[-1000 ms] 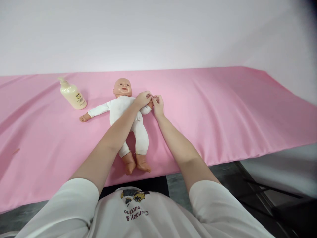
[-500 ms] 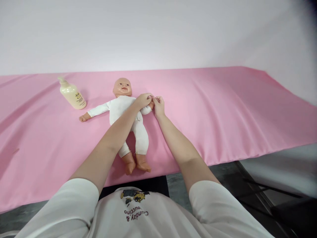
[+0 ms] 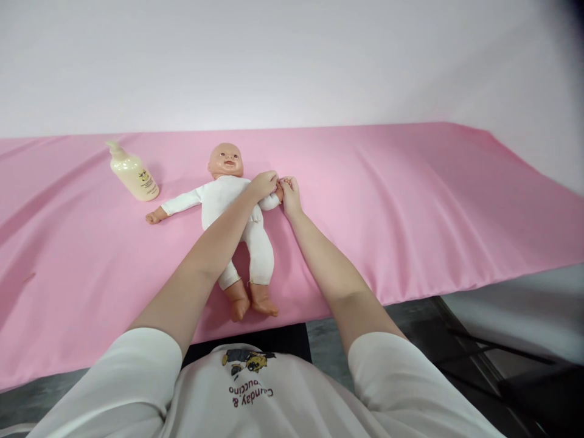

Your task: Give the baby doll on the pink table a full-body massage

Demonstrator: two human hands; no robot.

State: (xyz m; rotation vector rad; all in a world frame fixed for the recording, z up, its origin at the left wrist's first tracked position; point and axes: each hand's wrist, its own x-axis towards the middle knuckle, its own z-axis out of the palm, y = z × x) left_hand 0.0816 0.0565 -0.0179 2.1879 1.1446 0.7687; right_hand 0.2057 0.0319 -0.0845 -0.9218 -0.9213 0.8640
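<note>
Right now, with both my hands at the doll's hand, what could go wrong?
Your left hand and right hand meet at the doll's hand, so pulling apart might strain it. The doll lies with its feet near the front edge of the pink cloth; a tug could slide it off.

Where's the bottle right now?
In the head view, the bottle is left of the doll, on the pink cloth, just beyond the doll's outstretched arm.
</note>
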